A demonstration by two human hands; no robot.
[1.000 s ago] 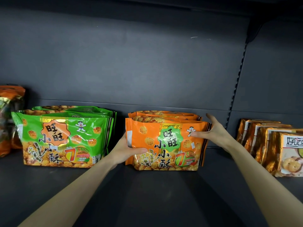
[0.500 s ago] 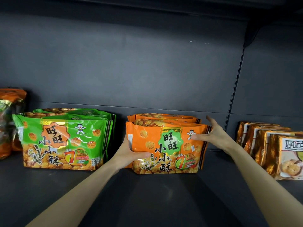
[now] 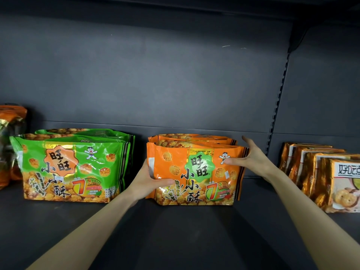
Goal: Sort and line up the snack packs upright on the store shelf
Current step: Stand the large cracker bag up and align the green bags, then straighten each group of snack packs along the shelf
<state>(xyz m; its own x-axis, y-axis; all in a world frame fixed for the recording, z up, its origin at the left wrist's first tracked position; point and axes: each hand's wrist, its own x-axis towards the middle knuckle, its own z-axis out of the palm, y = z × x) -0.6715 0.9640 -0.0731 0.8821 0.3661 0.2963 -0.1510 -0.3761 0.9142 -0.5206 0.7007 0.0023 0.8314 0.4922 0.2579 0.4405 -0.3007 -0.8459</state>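
Squaring up the orange packs [image 3: 194, 172] from both ends, and all positions below are given relative to them. The shelf [image 3: 175, 240] is dark and deep, with the back panel [image 3: 155, 75] close behind them. They stand upright, several deep, front face toward me. The green packs [image 3: 74, 164] sit to their left across a gap, also upright and filed front to back, so I judge the flavours are sorted. The gold biscuit packs [image 3: 321, 172] are well to their right, past the slotted upright [image 3: 276, 106], and leaning back. The mixed bags [image 3: 9, 143] are far left, cut off by the frame. My left hand [image 3: 148, 184] clamps their left edge, thumb across the front, fingers hidden behind. My right hand [image 3: 251, 158] straddles their right edge, thumb flat on the front, fingers spread rearward. My read: squeezing from both sides stops the limp bags flopping while the edges get evened.
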